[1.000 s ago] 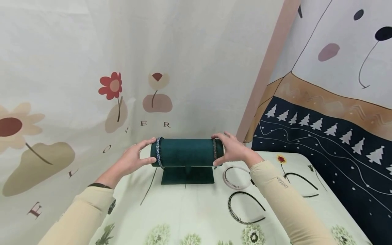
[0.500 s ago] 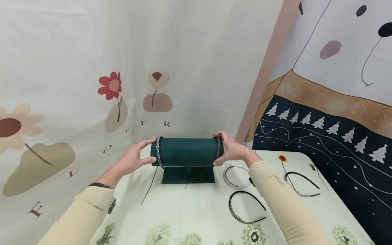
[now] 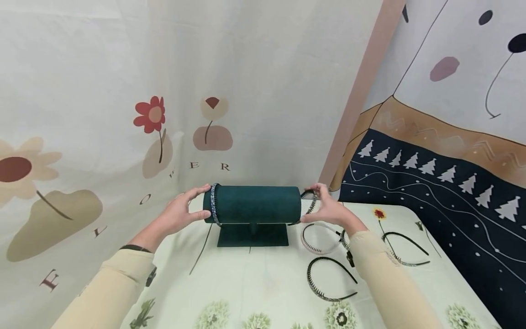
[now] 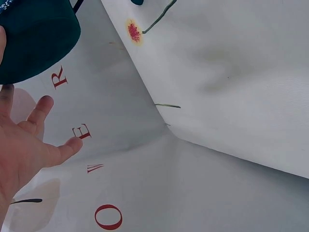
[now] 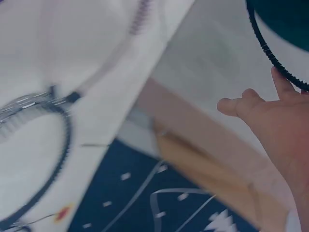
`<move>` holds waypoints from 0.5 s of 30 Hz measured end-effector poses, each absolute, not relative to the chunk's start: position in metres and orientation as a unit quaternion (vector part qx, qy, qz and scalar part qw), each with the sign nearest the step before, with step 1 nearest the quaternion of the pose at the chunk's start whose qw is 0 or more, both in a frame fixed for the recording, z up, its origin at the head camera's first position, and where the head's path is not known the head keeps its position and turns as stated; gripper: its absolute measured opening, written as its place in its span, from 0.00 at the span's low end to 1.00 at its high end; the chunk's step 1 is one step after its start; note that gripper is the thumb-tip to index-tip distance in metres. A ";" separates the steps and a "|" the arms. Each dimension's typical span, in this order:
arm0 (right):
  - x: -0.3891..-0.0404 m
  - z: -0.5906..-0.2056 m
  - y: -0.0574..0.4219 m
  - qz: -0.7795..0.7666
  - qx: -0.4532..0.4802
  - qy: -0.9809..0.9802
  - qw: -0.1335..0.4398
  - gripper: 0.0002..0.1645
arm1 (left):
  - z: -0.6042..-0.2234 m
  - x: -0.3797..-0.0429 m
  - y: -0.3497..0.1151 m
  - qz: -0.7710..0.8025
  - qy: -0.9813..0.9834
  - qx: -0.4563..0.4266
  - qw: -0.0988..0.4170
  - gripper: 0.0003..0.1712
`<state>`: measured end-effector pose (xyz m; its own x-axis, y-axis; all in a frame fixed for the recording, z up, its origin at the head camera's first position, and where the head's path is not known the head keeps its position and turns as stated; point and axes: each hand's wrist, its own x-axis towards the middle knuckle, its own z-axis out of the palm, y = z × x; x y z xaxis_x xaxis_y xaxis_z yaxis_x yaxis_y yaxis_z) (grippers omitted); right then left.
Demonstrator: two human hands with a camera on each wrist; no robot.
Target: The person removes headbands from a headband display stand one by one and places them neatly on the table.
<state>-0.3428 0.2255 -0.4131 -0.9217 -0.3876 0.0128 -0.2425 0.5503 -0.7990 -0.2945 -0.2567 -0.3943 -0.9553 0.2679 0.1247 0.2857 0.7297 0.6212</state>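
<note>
A dark green velvet display roll (image 3: 259,204) stands on its flat base (image 3: 252,235) on the table. Around its left end sits a blue jeweled headband (image 3: 213,205). My left hand (image 3: 178,210) holds that end between thumb and fingers; in the left wrist view the other fingers are spread below the roll (image 4: 41,43). Just off the roll's right end, my right hand (image 3: 328,211) grips a dark toothed headband (image 3: 313,204) with thumb below and fingers above. In the right wrist view, this headband (image 5: 270,55) curves past the fingertips beside the green roll.
On the pale floral tablecloth (image 3: 263,283) at the right lie a pinkish headband (image 3: 304,241), a black one (image 3: 311,278) and another dark one (image 3: 404,235). One more (image 3: 344,240) is partly hidden by the right sleeve. A printed curtain (image 3: 263,137) hangs close behind the roll.
My right hand has moved right, sliding the dark headband off the roll's right end, which now shows bare. My left hand has stayed at the left end.
</note>
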 end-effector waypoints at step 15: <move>-0.272 -0.420 0.375 -0.385 -0.087 0.916 0.067 0.62 | -0.395 -0.299 -0.258 -0.339 -0.928 -0.155 0.011 0.51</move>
